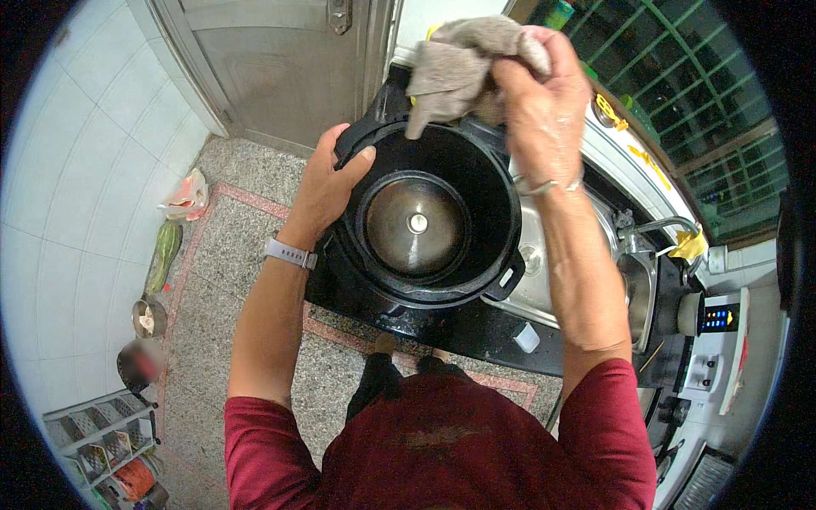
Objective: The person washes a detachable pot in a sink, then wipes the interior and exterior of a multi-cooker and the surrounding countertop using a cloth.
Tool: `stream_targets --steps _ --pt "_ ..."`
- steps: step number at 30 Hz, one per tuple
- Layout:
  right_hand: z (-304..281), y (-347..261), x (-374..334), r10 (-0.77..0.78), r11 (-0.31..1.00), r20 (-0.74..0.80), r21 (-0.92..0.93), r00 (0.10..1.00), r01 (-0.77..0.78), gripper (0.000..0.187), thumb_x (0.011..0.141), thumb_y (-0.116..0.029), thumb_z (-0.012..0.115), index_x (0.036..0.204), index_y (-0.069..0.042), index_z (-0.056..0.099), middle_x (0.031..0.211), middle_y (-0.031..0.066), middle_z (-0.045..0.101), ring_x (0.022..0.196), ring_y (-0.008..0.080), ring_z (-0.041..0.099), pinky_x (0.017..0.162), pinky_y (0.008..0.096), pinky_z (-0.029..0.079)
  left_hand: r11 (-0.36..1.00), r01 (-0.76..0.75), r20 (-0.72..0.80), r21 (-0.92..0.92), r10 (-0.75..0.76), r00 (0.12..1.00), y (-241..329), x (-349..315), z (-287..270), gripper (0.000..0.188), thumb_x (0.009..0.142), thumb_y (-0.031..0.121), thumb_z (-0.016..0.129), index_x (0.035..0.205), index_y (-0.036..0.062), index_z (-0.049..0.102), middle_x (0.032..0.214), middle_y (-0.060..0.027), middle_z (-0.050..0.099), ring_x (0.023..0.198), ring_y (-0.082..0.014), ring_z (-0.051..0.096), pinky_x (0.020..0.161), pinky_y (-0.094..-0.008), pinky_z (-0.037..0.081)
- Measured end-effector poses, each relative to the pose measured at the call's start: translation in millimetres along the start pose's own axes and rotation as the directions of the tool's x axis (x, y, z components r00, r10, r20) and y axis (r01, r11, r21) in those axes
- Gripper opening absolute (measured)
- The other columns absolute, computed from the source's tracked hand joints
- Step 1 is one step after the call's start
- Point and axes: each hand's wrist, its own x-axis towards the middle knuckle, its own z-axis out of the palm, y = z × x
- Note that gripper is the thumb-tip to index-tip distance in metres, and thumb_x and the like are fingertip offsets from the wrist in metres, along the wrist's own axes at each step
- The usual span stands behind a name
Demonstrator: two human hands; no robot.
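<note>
A black electric pressure cooker (489, 191) stands without a lid on the dark counter, its round metal heating plate (399, 238) and small centre button showing inside. My left hand (327, 189) grips the cooker's left rim, thumb over the edge and fingers outside. Above the cooker's far right edge, my right hand (546, 115) holds a crumpled grey-brown cloth (463, 64). One corner of the cloth hangs down to the far rim; whether it touches is unclear.
To the right lies a steel sink (535, 293) with a faucet (663, 224) and a yellow cloth (688, 245). A small white container (526, 338) sits on the counter's near edge. A long green gourd (165, 255) and a metal bowl (148, 318) are by the left wall, near a rack (98, 433).
</note>
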Motion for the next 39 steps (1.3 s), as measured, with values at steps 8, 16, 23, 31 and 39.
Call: stream_targets --steps 8,16,23,31,39 --pt "-8 68 -68 0.038 0.308 0.771 -0.614 0.635 0.727 0.026 0.081 -0.008 0.061 0.107 -0.006 0.063 0.1 0.0133 0.068 0.108 0.0347 0.057 0.085 0.0433 0.05 1.0 -0.016 0.019 -0.012 0.017 1.0 -6 4 1 0.058 0.091 0.024 0.067 0.134 -0.0081 0.045 0.115 -0.0147 0.064 0.103 -0.0173 0.061 0.091 -0.0294 0.048" --pt "20 64 -85 0.615 0.368 0.701 -0.66 0.362 0.654 0.024 0.082 -0.009 0.063 0.102 0.003 0.066 0.096 0.0198 0.071 0.094 0.0337 0.071 0.081 0.0432 0.056 1.0 -0.003 0.028 -0.008 0.004 1.0 4 -2 -1 0.057 0.087 0.018 0.066 0.134 -0.0079 0.045 0.113 -0.0141 0.063 0.102 -0.018 0.061 0.09 -0.0296 0.049" --pt "71 104 -106 0.45 0.68 0.816 -0.576 0.363 0.453 0.016 0.079 -0.006 0.065 0.09 0.002 0.073 0.092 0.0216 0.072 0.089 0.0412 0.071 0.081 0.0438 0.057 1.0 -0.001 0.026 0.029 0.0 1.0 -4 3 -4 0.061 0.076 -0.003 0.061 0.135 -0.003 0.046 0.115 -0.0097 0.064 0.103 -0.0166 0.062 0.091 -0.028 0.049" --pt "42 58 -108 0.127 0.97 0.982 -0.093 -0.138 0.226 0.017 0.074 -0.007 0.059 0.085 0.001 0.07 0.083 0.0207 0.069 0.082 0.0375 0.068 0.074 0.0437 0.055 0.997 0.063 -0.02 -0.049 -0.064 0.998 27 -24 5 0.071 0.069 -0.013 0.054 0.138 -0.0036 0.042 0.122 -0.0122 0.063 0.109 -0.0178 0.062 0.095 -0.0279 0.047" --pt "1 39 -108 -0.048 0.992 0.551 -0.071 0.833 0.104 0.022 0.078 0.0 0.052 0.093 -0.001 0.068 0.085 0.0206 0.069 0.078 0.0368 0.068 0.071 0.0417 0.054 0.986 -0.133 -0.136 0.105 0.146 0.98 65 -90 15 0.078 0.066 -0.006 0.055 0.143 -0.0037 0.038 0.13 -0.0145 0.057 0.118 -0.0212 0.059 0.104 -0.0323 0.042"
